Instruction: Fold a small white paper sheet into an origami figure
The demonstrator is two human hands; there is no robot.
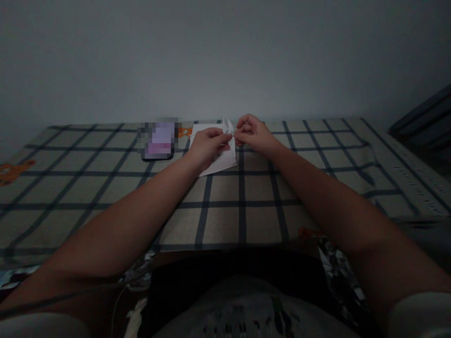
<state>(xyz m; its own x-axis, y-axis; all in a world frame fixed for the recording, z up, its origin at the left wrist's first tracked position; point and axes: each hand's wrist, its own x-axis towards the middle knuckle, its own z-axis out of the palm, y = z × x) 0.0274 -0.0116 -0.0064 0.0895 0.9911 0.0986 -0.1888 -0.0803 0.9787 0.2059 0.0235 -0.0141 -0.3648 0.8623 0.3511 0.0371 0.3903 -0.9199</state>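
Note:
A white sheet of paper point(220, 162) lies partly on the checked cloth, with folded, pointed flaps standing up at its right side. My left hand point(207, 145) rests over the paper, its thumb and fingers closed on the folded part. From the right, my right hand point(255, 134) pinches the edge of the same folds between thumb and forefinger, the other fingers curled. Both sets of fingertips almost meet at the flaps. The left hand hides part of the sheet, and the exact shape of the folds is hard to make out.
A phone point(160, 141) with a lit, blurred screen lies left of the paper. The table is covered by a checked tablecloth point(225, 211) with orange bear prints. A plain wall point(225, 61) rises behind it. Dark slatted furniture point(423, 112) stands at the right.

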